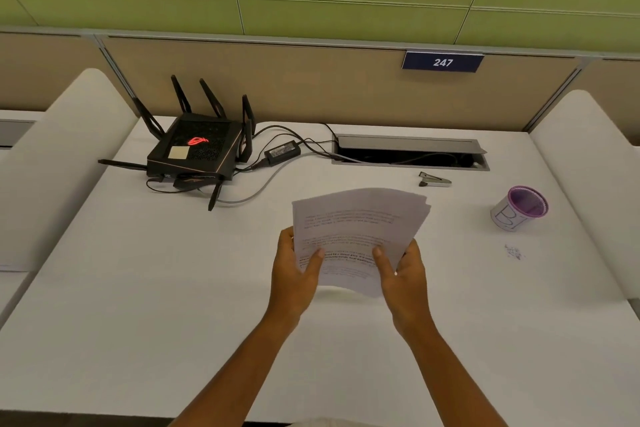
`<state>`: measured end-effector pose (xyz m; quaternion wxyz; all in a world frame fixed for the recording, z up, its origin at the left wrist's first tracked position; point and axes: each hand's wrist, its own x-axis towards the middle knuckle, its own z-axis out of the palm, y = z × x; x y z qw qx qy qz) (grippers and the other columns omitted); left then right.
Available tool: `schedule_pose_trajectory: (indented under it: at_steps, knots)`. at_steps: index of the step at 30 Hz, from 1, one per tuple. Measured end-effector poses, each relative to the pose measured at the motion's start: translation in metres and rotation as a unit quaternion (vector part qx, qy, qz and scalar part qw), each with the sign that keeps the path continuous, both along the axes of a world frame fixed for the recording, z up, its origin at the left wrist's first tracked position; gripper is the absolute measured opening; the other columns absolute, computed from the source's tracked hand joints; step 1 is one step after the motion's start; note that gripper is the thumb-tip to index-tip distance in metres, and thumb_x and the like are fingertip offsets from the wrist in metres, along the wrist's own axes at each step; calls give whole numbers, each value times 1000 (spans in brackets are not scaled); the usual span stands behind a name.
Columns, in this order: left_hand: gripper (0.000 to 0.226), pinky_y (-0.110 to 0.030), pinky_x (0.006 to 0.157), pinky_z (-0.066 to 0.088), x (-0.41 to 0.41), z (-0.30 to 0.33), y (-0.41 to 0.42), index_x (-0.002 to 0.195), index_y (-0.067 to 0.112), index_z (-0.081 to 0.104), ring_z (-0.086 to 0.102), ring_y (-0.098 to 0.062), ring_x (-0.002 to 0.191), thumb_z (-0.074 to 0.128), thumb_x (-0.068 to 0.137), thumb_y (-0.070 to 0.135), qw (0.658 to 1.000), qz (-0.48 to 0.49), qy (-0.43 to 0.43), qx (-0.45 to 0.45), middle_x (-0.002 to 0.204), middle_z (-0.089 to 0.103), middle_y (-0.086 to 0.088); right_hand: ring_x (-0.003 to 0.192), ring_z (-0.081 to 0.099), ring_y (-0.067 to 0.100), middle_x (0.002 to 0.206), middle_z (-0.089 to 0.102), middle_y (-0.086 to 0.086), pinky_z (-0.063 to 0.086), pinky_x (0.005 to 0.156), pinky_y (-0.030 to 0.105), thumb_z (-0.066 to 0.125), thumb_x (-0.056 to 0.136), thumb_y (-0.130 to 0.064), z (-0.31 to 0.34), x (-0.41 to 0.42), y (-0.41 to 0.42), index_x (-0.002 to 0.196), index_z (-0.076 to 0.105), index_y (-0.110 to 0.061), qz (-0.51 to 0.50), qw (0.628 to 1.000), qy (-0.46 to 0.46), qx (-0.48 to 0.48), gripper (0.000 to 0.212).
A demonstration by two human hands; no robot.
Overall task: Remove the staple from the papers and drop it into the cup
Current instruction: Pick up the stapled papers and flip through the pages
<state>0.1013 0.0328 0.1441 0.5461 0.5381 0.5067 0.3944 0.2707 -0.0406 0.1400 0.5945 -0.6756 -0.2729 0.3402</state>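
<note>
A stack of printed white papers (356, 229) is held up above the middle of the white desk (138, 288), its far edges fanned. My left hand (294, 274) grips the stack's near left edge, thumb on top. My right hand (401, 274) grips the near right edge, thumb on the top sheet. I cannot make out the staple. A staple remover (434, 179) lies on the desk beyond the papers. The cup (519, 207), white with a purple rim and inside, stands at the right.
A black router (197, 149) with antennas sits at the back left, with a power adapter (282, 151) and cables beside it. An open cable tray (408, 152) runs along the back. A pen scribble (514, 251) marks the desk near the cup. White dividers flank both sides.
</note>
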Motion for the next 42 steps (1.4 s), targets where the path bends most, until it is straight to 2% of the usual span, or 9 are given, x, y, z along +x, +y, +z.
schedule_pose_trajectory:
  at_steps: [4, 10, 18, 22, 29, 32, 35, 38, 42]
  knots:
    - [57, -5, 73, 55, 3, -14, -8, 138, 37, 41, 61, -9, 116, 75, 97, 18, 999, 1, 2, -37, 125, 58, 13, 114, 64, 13, 122, 64, -9, 58, 72, 12, 63, 102, -17, -20, -9, -5, 130, 48, -36, 4, 999, -9, -35, 36]
    - [56, -5, 74, 56, 7, -10, -6, 140, 40, 41, 61, -6, 114, 73, 99, 19, 999, 6, -15, -35, 124, 57, 21, 109, 65, 9, 120, 64, -13, 59, 72, 13, 60, 104, -19, -17, -8, -1, 131, 48, -36, -15, 999, -3, -32, 35]
    - [42, -8, 65, 57, 4, -25, -8, 132, 41, 49, 66, -11, 105, 71, 100, 27, 997, 14, 5, -72, 122, 63, 11, 106, 65, 12, 117, 63, -8, 57, 64, 11, 59, 104, -19, -29, -10, -4, 129, 49, -30, 6, 997, -4, -75, 28]
    - [31, -17, 65, 61, 1, -23, -3, 125, 41, 57, 71, -16, 106, 69, 101, 26, 994, 58, -37, -91, 123, 70, 4, 103, 71, 13, 112, 71, -7, 60, 71, 17, 67, 100, -23, -25, 4, -5, 121, 60, -24, 35, 997, -10, -74, 22]
    - [45, -22, 72, 64, -13, -13, 9, 141, 36, 56, 72, -14, 113, 68, 102, 17, 971, 130, -158, -123, 128, 72, 9, 100, 77, 30, 107, 80, 8, 60, 95, 51, 81, 87, -10, -22, 29, -24, 112, 75, -10, 74, 992, 87, -53, 26]
    - [48, -25, 76, 64, -9, -13, 6, 143, 38, 56, 74, -15, 115, 66, 102, 14, 953, 135, -218, -158, 130, 74, 8, 108, 74, 31, 116, 78, 12, 59, 96, 48, 78, 87, -7, -19, 16, -22, 124, 71, -9, 52, 985, 166, -12, 38]
    - [49, -39, 87, 66, 0, -18, -4, 144, 39, 56, 76, -16, 114, 66, 103, 15, 943, 109, -242, -200, 128, 77, 6, 112, 73, 28, 121, 76, 10, 59, 95, 48, 77, 86, -6, -19, -1, -16, 128, 68, -10, 13, 974, 228, 5, 43]
    - [49, -50, 94, 64, -2, -26, -9, 144, 36, 57, 76, -22, 116, 68, 101, 13, 941, 80, -243, -223, 130, 77, 1, 108, 75, 26, 117, 78, 5, 60, 92, 49, 79, 85, -7, -19, -2, -12, 125, 69, -16, -19, 973, 229, -10, 42]
    - [42, -45, 91, 64, -35, -34, 18, 141, 22, 57, 73, -30, 121, 66, 102, 12, 936, 127, -253, -211, 135, 73, -10, 100, 77, 26, 110, 80, 6, 62, 86, 48, 77, 88, -5, -14, 25, -17, 116, 72, -15, -16, 983, 179, -49, 31]
